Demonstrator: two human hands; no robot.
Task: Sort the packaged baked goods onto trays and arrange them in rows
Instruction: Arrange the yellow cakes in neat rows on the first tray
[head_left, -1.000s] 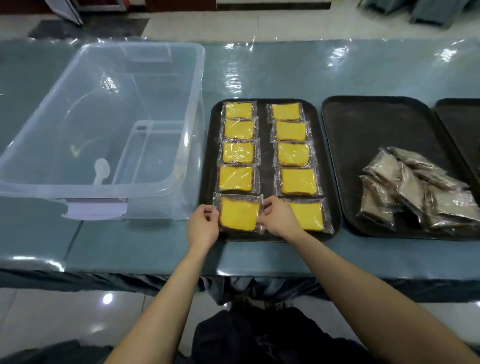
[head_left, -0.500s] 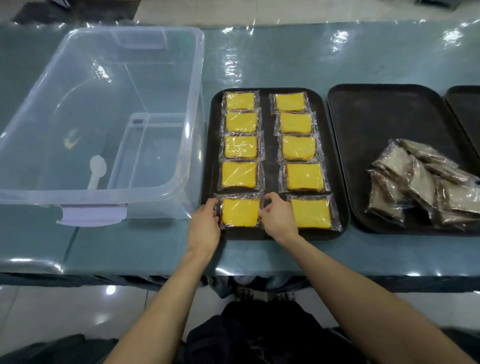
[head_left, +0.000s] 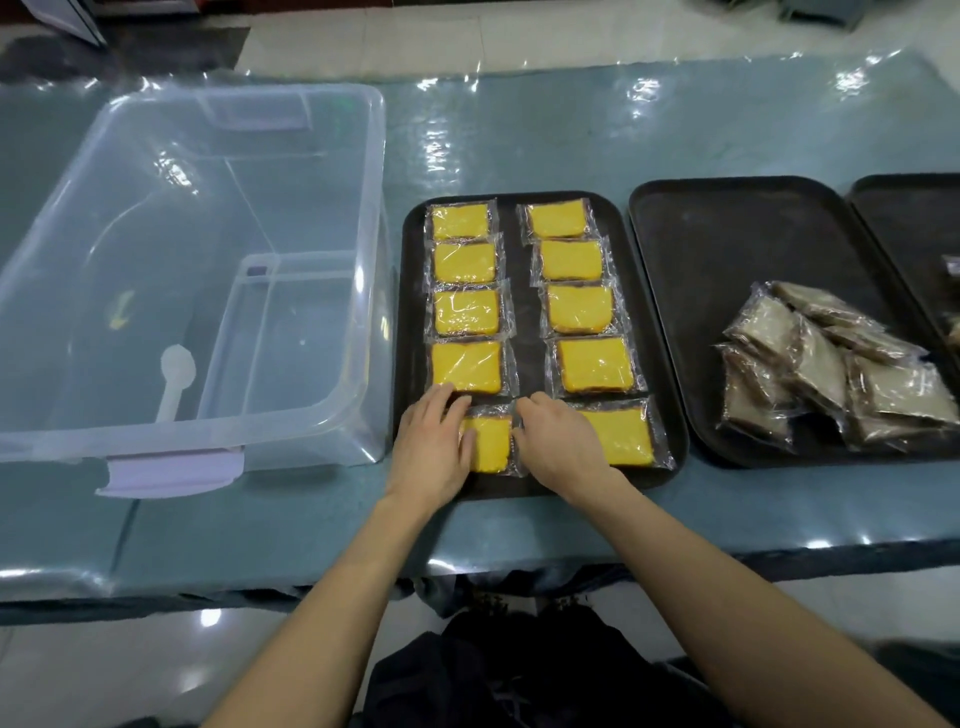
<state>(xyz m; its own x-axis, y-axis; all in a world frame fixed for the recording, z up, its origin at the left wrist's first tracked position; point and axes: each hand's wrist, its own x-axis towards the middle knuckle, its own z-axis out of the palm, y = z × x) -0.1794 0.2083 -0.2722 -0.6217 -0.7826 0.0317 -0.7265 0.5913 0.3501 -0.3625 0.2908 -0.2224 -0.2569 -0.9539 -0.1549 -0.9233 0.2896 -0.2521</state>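
A: Pressing flat on the yellow cake packet (head_left: 491, 441) with the left hand (head_left: 434, 447), fingers straight and spread, tips reaching the near edge of the one above.

B: And the right hand (head_left: 563, 441)?

A: Resting at the same packet's right edge, fingers bent down onto the wrapper seam. Pinching or only touching, impossible to tell, with the tips hidden.

B: Where exactly, that packet?

A: Lying at the near end of the left column on the left tray (head_left: 522, 322), just beside its neighbour in the right column.

B: Rest of that tray?

A: Holding nine more yellow packets (head_left: 467, 312), laid flat. Two columns of five, counting the handled one, with a dark strip of bare tray between.

B: To the right?

A: Middle tray (head_left: 701, 249), carrying a loose heap of brown packets (head_left: 826, 364) toward its near right part, overlapping one another. Beyond it, only part of a third tray (head_left: 914, 218).

B: To the left?

A: Clear plastic bin (head_left: 208, 249) just beside the left tray, with a white scoop (head_left: 174, 374) showing through its wall. All standing on a table (head_left: 571, 119) under a shiny clear cover.
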